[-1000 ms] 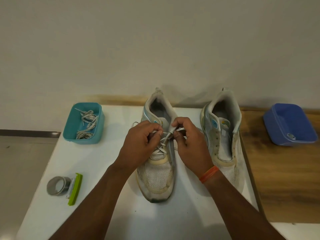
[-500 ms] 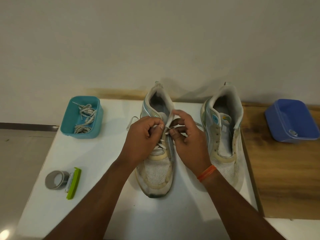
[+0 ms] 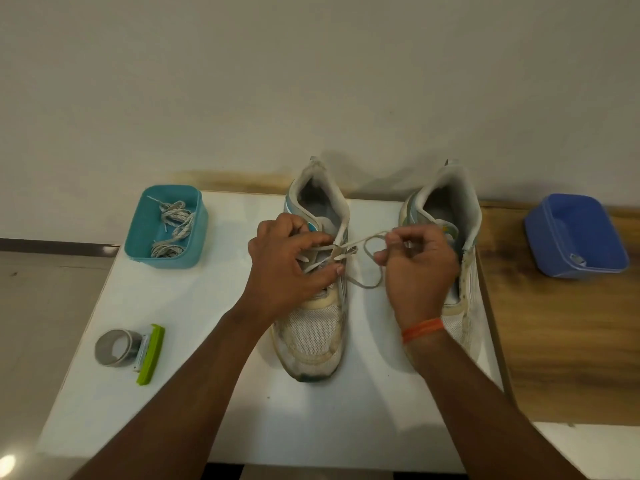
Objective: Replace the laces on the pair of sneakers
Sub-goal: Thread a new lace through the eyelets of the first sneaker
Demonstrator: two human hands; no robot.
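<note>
Two worn white mesh sneakers are set side by side on the white counter (image 3: 214, 393), toes toward the person. The left sneaker (image 3: 313, 327) is pressed down at its eyelets by the left hand (image 3: 287, 268), whose fingers are spread over the tongue and laced rows; whether anything is pinched by it cannot be told. A thin off-white lace (image 3: 367, 261) is drawn out sideways from that shoe and is pinched in the curled fingers of the right hand (image 3: 417, 268), a loop hanging between the shoes. The right sneaker (image 3: 460, 216) lies partly behind that hand. Old braided laces (image 3: 171, 226) are held in a teal plastic tub (image 3: 138, 233).
</note>
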